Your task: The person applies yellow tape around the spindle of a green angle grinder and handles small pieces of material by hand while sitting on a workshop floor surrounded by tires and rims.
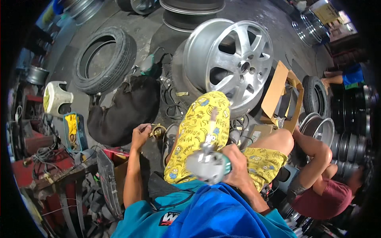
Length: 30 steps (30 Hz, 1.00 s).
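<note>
A seated person in yellow patterned shorts (198, 131) is viewed from above, with a silver alloy wheel (229, 59) propped upright against the raised knee. The right hand (237, 163) is closed around the green body of a power tool (208, 164), fingers wrapped tightly about it; the tool's grey head is blurred and is held just above the lap, below the wheel. The left hand (140, 135) is lowered beside the left thigh, its fingers curled and pinched on a small yellowish strap-like piece (158, 130) near the floor; what this piece is cannot be told. A black bag (123, 109) lies just beyond that hand, and a bare tyre (104, 59) lies flat farther off. Folded brown cardboard (278, 93) stands at the right of the wheel. A blue crate (74, 131) holding yellow material sits at the left, beside a white stool (55, 97). A second person in a maroon shirt (321, 198) crouches at lower right.
</note>
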Available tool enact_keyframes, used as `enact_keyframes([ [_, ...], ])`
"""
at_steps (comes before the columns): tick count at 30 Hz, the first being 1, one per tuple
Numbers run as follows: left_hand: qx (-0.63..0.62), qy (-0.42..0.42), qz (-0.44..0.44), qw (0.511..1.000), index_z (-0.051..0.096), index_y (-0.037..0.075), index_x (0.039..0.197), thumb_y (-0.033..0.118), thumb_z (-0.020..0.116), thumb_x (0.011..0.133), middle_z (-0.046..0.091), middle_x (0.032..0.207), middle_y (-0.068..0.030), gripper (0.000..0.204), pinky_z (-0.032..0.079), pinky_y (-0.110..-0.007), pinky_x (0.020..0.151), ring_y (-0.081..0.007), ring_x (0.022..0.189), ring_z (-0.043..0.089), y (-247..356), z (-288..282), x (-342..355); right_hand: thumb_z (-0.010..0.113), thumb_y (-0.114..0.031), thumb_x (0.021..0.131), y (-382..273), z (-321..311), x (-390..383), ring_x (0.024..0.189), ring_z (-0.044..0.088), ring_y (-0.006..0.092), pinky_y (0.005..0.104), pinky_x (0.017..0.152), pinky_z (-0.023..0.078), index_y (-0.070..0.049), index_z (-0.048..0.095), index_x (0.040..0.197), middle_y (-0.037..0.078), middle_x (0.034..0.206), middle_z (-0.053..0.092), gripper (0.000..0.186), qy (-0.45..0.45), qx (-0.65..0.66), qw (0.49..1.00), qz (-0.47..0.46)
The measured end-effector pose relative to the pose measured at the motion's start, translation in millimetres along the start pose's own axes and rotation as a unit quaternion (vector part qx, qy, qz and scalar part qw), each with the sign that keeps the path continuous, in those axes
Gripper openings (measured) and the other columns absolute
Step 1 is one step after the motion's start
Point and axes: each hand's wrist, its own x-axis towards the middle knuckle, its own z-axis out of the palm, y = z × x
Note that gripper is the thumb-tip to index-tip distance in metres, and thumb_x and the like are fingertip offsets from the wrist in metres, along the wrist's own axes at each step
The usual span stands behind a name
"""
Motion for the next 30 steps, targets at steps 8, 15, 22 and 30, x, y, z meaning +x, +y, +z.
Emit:
enact_keyframes([
  [8, -0.009, -0.063, 0.091, 0.994, 0.069, -0.007, 0.129, 0.027, 0.063, 0.109, 0.077, 0.113, -0.0149, 0.040, 0.058, -0.030, 0.092, -0.0184, 0.103, 0.073, 181, 16, -62, 0.081, -0.010, 0.059, -13, 22, -16, 0.098, 0.064, 0.0307, 0.0407, 0.083, 0.052, -0.006, 0.066, 0.117, 0.009, 0.103, 0.061, 0.060, -0.064, -0.087, 0.992, -0.070],
  [15, -0.026, -0.193, 0.065, 0.979, 0.067, -0.007, 0.131, 0.029, 0.056, 0.112, 0.077, 0.114, -0.0164, 0.043, 0.057, -0.030, 0.095, -0.0191, 0.105, 0.073, 224, 27, -104, 0.095, -0.017, 0.053, -13, 30, -40, 0.110, 0.060, 0.0334, 0.0441, 0.091, 0.050, -0.007, 0.061, 0.130, 0.011, 0.114, 0.059, 0.084, -0.136, -0.058, 0.989, -0.017],
  [22, -0.038, -0.224, 0.026, 0.974, 0.069, -0.007, 0.130, 0.029, 0.055, 0.112, 0.077, 0.116, -0.0163, 0.042, 0.056, -0.029, 0.093, -0.0183, 0.104, 0.073, 229, 35, -118, 0.095, -0.019, 0.057, -12, 20, -31, 0.114, 0.059, 0.0359, 0.0473, 0.100, 0.049, -0.007, 0.063, 0.130, 0.013, 0.118, 0.059, 0.080, -0.163, 0.024, 0.986, 0.000],
  [30, -0.099, -0.335, -0.023, 0.937, 0.068, -0.009, 0.131, 0.026, 0.061, 0.110, 0.078, 0.112, -0.0165, 0.042, 0.057, -0.031, 0.094, -0.0204, 0.105, 0.074, 237, 35, -140, 0.096, -0.015, 0.070, -33, -3, 3, 0.100, 0.065, 0.0298, 0.0390, 0.088, 0.053, -0.005, 0.069, 0.123, 0.013, 0.109, 0.065, 0.061, -0.120, 0.168, 0.975, 0.083],
])
